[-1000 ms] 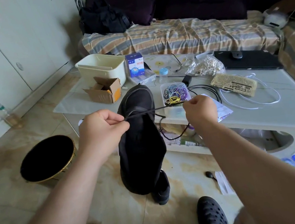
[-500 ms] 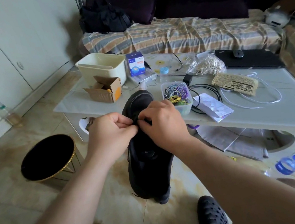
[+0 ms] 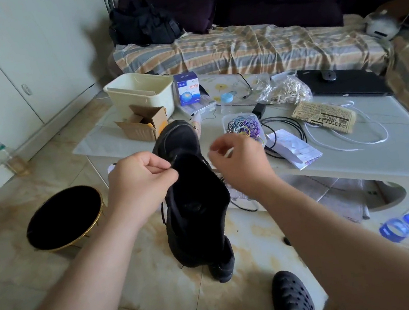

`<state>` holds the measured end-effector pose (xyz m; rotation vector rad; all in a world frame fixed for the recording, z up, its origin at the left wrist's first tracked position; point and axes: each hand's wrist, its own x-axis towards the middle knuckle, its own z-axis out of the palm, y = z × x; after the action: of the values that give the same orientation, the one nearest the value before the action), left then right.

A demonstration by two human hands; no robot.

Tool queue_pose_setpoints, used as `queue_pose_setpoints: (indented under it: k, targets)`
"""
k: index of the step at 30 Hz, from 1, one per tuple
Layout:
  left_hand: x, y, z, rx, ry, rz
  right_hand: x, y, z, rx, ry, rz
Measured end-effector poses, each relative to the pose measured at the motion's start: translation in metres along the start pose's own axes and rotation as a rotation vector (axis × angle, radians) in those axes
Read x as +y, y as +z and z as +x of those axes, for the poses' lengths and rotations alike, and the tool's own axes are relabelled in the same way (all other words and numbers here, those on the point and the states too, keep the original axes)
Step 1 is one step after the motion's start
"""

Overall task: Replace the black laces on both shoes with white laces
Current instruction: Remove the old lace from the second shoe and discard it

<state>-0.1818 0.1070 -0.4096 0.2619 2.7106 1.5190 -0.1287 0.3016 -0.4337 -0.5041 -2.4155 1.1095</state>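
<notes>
left forearm reaches in from the lower left; the left hand (image 3: 140,181) is curled, thumb and forefinger pinching the black lace (image 3: 162,210) at the collar of the black shoe (image 3: 193,195), held above the floor off the table's (image 3: 356,159) near edge. the right hand (image 3: 238,162) hovers just right of the shoe, blurred, fingertips pinched; whether it grasps lace i cannot tell. white laces (image 3: 369,140) lie toward the table's right end.

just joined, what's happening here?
A person is unlacing a black shoe held upright over the floor. The left hand pinches the black lace at the shoe's collar; the right hand, blurred, is beside the shoe with fingers curled. White laces lie on the table, unused.
</notes>
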Motion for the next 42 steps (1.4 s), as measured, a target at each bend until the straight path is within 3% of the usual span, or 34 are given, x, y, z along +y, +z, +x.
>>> queue_pose_setpoints:
  k: [4, 11, 17, 21, 27, 29, 33, 35, 37, 40, 42]
  targets:
    - [0.005, 0.011, -0.009, -0.05, 0.045, 0.034, -0.006, 0.019, -0.007, -0.024, -0.27, -0.127]
    - [0.008, 0.021, -0.014, -0.102, 0.087, 0.048, -0.003, 0.023, -0.008, 0.153, -0.346, -0.369]
    - [0.002, 0.02, -0.009, -0.106, 0.109, 0.087, 0.0, 0.018, -0.008, 0.084, -0.424, -0.306]
    - [-0.001, 0.019, -0.007, -0.055, 0.141, 0.084, -0.007, 0.004, -0.004, -0.061, -0.179, -0.053]
    - [-0.003, 0.019, 0.0, 0.007, 0.131, 0.051, -0.019, -0.001, -0.004, -0.186, -0.038, -0.112]
    - [-0.002, 0.016, 0.002, 0.025, 0.139, 0.058, -0.019, -0.004, -0.004, -0.254, 0.04, 0.041]
    - [-0.002, 0.004, 0.01, 0.039, 0.094, 0.018, -0.02, -0.015, -0.001, -0.324, 0.377, 1.097]
    - [-0.002, 0.001, 0.012, 0.053, 0.082, -0.017, -0.019, -0.018, 0.002, -0.327, 0.469, 1.331]
    - [0.001, 0.003, 0.009, 0.044, 0.1, 0.01, -0.014, -0.021, 0.007, -0.349, 0.383, 1.053]
    - [0.004, 0.009, 0.001, 0.029, 0.163, 0.06, -0.009, -0.024, 0.007, -0.425, 0.136, 0.285]
    - [0.003, 0.012, 0.0, 0.04, 0.19, 0.067, -0.008, -0.019, 0.004, -0.394, -0.037, -0.149]
